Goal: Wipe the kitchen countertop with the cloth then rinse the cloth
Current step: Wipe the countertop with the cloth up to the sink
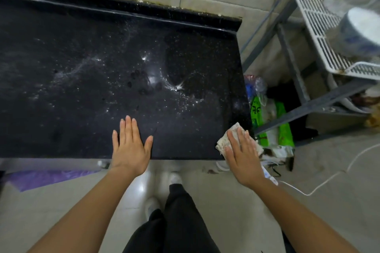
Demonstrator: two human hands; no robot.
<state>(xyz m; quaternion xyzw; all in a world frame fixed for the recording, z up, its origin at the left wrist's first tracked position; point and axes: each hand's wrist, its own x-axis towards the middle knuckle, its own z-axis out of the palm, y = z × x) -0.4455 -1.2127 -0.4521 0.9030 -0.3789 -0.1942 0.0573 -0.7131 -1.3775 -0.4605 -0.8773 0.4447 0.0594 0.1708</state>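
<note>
The black speckled countertop (pixel 102 72) fills the upper left, with wet streaks and droplets around its middle. My right hand (pixel 242 156) lies flat on a pale crumpled cloth (pixel 225 141) at the counter's front right corner, pressing it down. The cloth pokes out beyond my fingers and partly overhangs the edge. My left hand (pixel 131 146) rests palm down on the counter near the front edge, fingers spread, holding nothing.
A grey metal rack (pixel 292 72) stands right of the counter, with a white wire tray (pixel 312 18) holding a bowl (pixel 362 28). Green bags (pixel 273 127) sit on the floor between them. A white cable (pixel 329 178) runs across the floor. A purple bag (pixel 47 178) lies below the counter.
</note>
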